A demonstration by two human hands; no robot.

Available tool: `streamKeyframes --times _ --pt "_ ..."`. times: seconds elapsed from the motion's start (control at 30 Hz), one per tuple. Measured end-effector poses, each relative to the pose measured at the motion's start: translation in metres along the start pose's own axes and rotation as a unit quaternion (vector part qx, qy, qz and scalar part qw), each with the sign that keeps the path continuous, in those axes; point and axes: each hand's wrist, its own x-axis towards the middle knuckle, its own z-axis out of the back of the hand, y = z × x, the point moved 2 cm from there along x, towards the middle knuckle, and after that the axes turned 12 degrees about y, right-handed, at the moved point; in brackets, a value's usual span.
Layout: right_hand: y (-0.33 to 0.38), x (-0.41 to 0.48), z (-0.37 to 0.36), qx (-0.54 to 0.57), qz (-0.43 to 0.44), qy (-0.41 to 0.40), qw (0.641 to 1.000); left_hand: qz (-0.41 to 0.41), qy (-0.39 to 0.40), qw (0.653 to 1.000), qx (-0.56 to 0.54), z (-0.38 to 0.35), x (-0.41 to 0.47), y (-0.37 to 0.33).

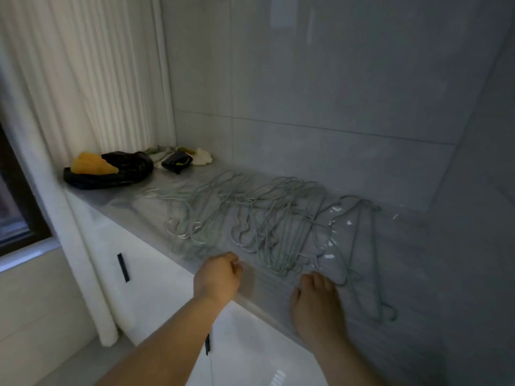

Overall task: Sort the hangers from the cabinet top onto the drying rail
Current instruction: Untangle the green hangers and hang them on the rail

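Note:
Several pale green wire hangers point(259, 221) lie spread in a tangled row along the grey cabinet top point(412, 260), against the tiled wall. A separate small bunch of hangers point(362, 254) lies at the right end. My left hand point(218, 275) hovers at the front edge of the top, fingers curled, just short of the nearest hangers, with nothing visible in it. Flat on the top, fingers slightly apart, rests my right hand point(316, 305), its fingertips close to the right bunch. No drying rail is in view.
A black bag with something yellow in it point(108, 169) and crumpled cloths point(181, 157) sit at the far left end of the top. White curtains point(83, 79) hang behind them. White cabinet doors with black handles point(123, 267) are below; a dark window is at left.

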Motion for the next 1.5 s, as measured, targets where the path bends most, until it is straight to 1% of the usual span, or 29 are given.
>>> streamKeyframes --times 0.1,0.17,0.23,0.27,0.4,0.53,0.7,0.83,0.9,1.07,1.13,1.3,1.4,1.5 --pt "0.001 0.001 0.000 -0.025 0.005 -0.029 0.999 0.029 -0.020 0.996 0.086 -0.009 0.027 -0.021" --pt "0.000 0.000 0.000 -0.026 0.003 -0.022 0.999 0.041 0.020 0.995 0.093 -0.020 0.042 -0.032" --pt "-0.002 0.000 -0.002 -0.040 0.001 -0.024 0.999 0.070 0.077 0.994 0.044 -0.029 0.053 -0.039" --pt "-0.002 0.000 -0.003 -0.043 0.001 -0.025 0.999 0.082 0.091 0.992 0.017 -0.032 0.057 -0.041" --pt "-0.003 0.000 -0.003 -0.046 -0.005 -0.028 0.999 0.096 0.082 0.990 -0.064 -0.031 0.063 -0.041" --pt "-0.003 0.001 -0.004 -0.044 -0.006 -0.037 0.998 0.072 0.097 0.975 -0.186 -0.028 0.060 -0.035" --pt "-0.003 0.000 -0.006 -0.046 -0.015 -0.044 0.998 0.083 0.083 0.962 -0.246 -0.017 0.053 -0.029" --pt "-0.004 0.000 -0.005 -0.046 -0.002 -0.068 0.997 0.090 0.067 0.936 -0.333 0.002 0.041 -0.026" --pt "-0.004 -0.001 -0.005 -0.043 0.000 -0.073 0.996 0.088 0.054 0.918 -0.384 0.011 0.035 -0.025" --pt "-0.003 -0.002 -0.003 -0.033 0.000 -0.071 0.997 0.075 0.077 0.865 -0.490 0.031 0.021 -0.029" --pt "-0.002 -0.002 -0.003 -0.030 0.001 -0.067 0.997 0.066 0.084 0.858 -0.502 0.034 0.016 -0.033" --pt "-0.001 -0.003 -0.002 -0.026 -0.001 -0.047 0.999 0.064 0.084 0.853 -0.512 0.035 0.006 -0.031" --pt "-0.001 -0.003 -0.002 -0.027 0.003 -0.035 0.999 0.062 0.091 0.858 -0.501 0.039 -0.003 -0.029" --pt "-0.002 -0.003 -0.002 -0.021 -0.003 -0.039 0.999 0.057 0.098 0.864 -0.490 0.047 -0.012 -0.029"
